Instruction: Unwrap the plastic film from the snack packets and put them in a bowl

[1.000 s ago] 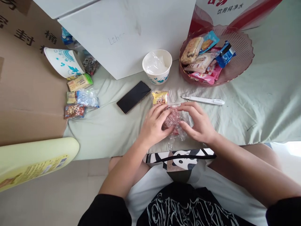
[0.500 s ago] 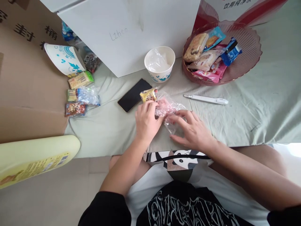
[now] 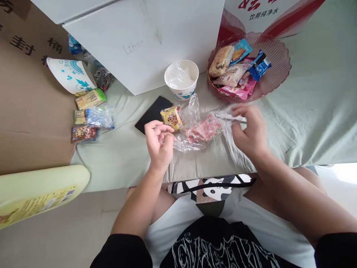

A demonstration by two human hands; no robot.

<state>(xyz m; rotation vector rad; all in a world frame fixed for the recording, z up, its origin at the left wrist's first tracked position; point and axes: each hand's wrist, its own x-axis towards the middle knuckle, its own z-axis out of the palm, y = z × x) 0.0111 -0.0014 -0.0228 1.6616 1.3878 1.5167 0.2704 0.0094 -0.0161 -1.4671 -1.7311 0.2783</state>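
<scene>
Pink packet (image 3: pixel 205 130) in crinkled clear plastic film (image 3: pixel 190 145), between two hands

The left hand (image 3: pixel 159 144) pinches the film's edge, grip nearly closed. The right hand (image 3: pixel 250 130), its grip slightly parted, curls at the opposite end; its hold cannot be told. A square yellow packet (image 3: pixel 171 118) overlaps a black rectangular phone (image 3: pixel 150 114).

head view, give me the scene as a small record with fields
left hand: grip curled beside the left edge of the clear plastic; contact unclear
right hand: grip near its right end; contact unclear
between hands: pink packaging in the clear plastic
beyond left hand: yellow snack packet overlapping a black smartphone
paper cup: upright, clear film inside
pink ribbed bowl: wrapped snacks, mostly toward its left
</scene>
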